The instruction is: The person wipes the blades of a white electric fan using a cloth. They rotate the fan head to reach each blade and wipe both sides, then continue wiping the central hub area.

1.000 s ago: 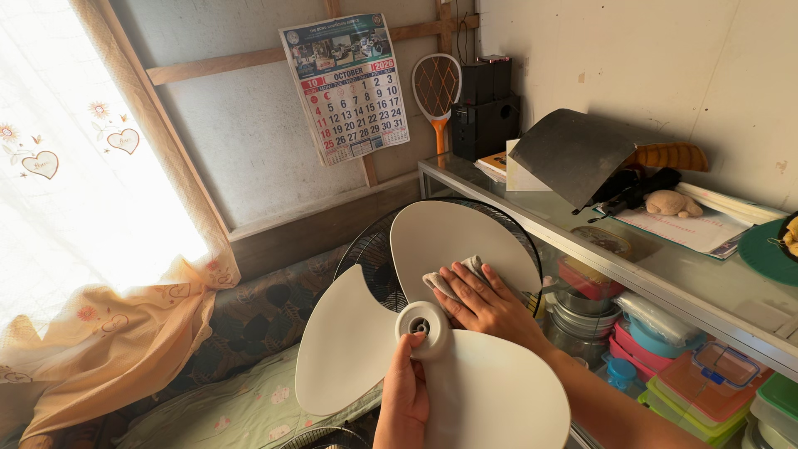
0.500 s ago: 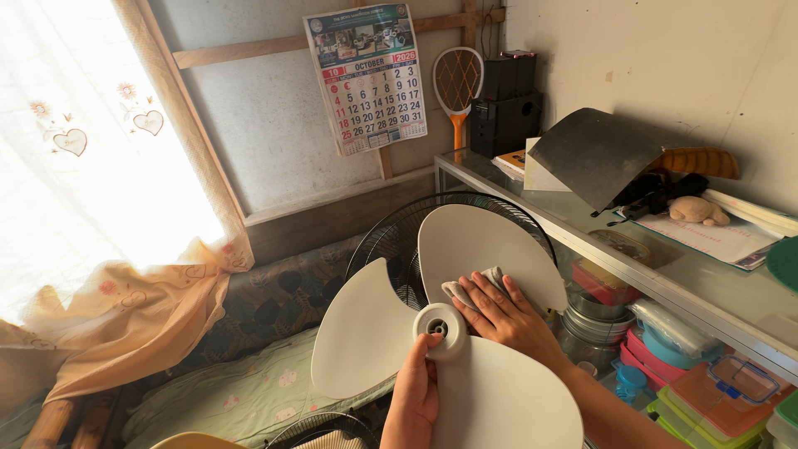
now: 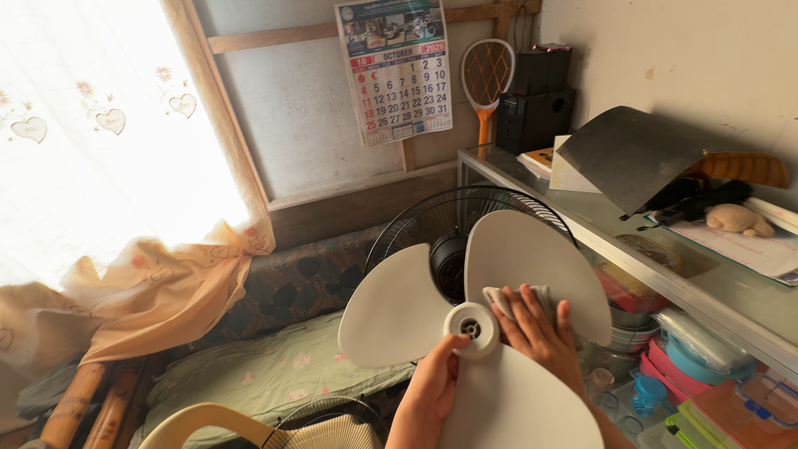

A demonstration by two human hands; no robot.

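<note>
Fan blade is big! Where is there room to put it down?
The green bedding between the curtain and the fan cage lies bare. On the glass shelf, a bare strip runs along the front edge. The back of that shelf is crowded with papers and a plush toy. Below it, containers are packed tight.

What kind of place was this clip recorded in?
Most likely a small room in a home: a curtained window, a wall calendar and a glass-topped shelf over stacked food containers. The hands wipe a white fan blade.
</note>
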